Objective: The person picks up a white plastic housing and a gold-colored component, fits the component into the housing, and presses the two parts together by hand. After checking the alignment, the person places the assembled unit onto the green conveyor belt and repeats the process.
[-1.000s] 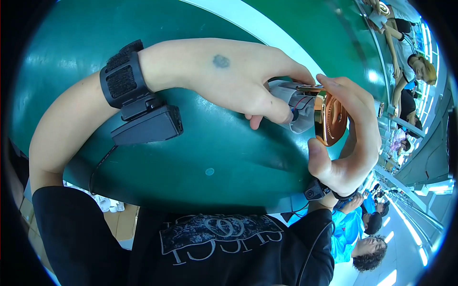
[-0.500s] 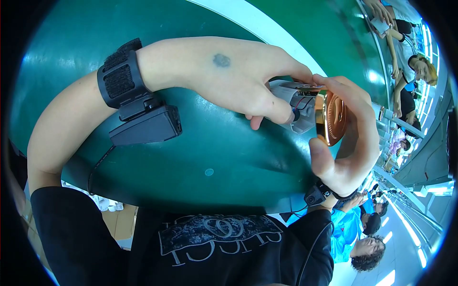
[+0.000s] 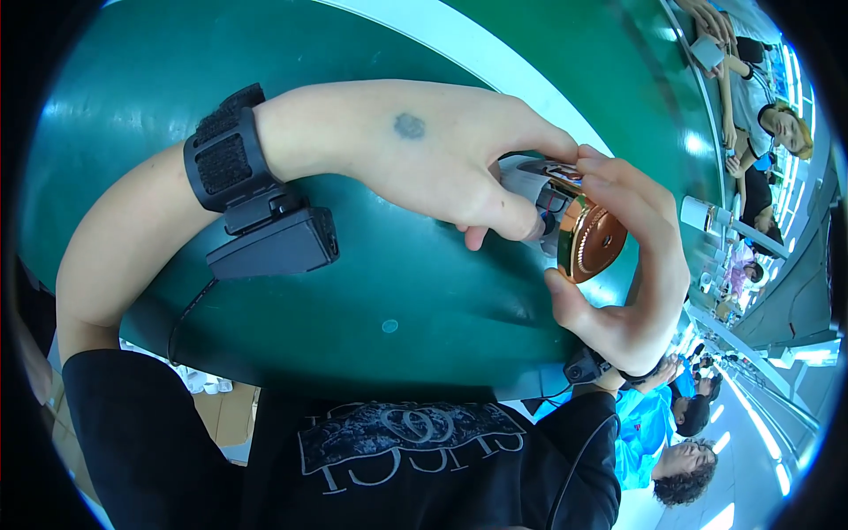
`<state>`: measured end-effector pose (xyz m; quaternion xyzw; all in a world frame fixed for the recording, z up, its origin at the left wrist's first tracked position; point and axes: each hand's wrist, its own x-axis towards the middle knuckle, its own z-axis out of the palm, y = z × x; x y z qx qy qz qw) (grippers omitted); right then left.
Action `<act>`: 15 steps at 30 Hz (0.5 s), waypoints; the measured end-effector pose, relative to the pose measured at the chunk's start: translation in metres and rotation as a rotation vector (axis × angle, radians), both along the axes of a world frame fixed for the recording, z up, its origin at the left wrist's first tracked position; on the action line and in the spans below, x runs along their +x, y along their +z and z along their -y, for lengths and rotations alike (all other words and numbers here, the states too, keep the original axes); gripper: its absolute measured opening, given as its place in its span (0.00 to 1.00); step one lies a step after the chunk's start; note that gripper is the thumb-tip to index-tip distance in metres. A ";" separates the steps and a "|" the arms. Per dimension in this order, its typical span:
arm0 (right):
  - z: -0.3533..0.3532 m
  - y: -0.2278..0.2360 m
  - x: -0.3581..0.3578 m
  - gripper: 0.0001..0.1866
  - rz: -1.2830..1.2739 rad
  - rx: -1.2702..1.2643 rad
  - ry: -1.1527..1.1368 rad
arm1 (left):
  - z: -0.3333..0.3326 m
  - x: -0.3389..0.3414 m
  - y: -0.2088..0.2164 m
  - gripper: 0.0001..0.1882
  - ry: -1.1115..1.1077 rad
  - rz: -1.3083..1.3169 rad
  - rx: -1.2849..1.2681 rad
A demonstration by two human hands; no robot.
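Note:
My left hand [image 3: 473,163] is closed round a whitish, translucent cylindrical housing [image 3: 527,184], its thumb near the open end. Dark wires show inside that end. A shiny copper-coloured round cap [image 3: 594,240] with a ridged ring sits against the housing's right end, slightly tilted, a gap showing on the near side. The fingers and thumb of my right hand [image 3: 649,256] grip the cap by its edge. Both hands are raised over the green table [image 3: 389,291]. The underside of the housing is hidden by my left hand.
A white strip [image 3: 442,35] curves across the green surface beyond my hands. Black devices are strapped to both wrists, the left one being a black box [image 3: 274,243]. Co-workers sit along the right, and a white cup-like part [image 3: 696,212] stands there. A cardboard box [image 3: 225,413] lies below the table edge.
My right hand has moved left with the copper-coloured cap, and the gap between cap and housing has narrowed. The cap has turned a little. My left hand has shifted only slightly.

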<state>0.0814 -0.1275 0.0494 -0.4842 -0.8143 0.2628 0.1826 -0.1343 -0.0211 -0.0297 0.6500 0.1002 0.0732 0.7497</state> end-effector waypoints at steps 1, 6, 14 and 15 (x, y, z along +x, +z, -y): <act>0.001 0.002 -0.002 0.35 0.071 0.017 -0.003 | -0.001 0.001 -0.001 0.32 -0.008 0.031 -0.009; -0.008 0.007 0.003 0.34 0.034 -0.063 0.002 | 0.000 0.000 0.004 0.31 0.000 -0.047 -0.002; -0.011 -0.023 0.001 0.33 -0.198 0.005 -0.035 | -0.001 -0.002 0.008 0.30 0.010 -0.048 0.011; -0.012 -0.027 0.001 0.33 -0.180 0.067 -0.016 | -0.001 -0.002 0.008 0.30 0.013 -0.038 0.000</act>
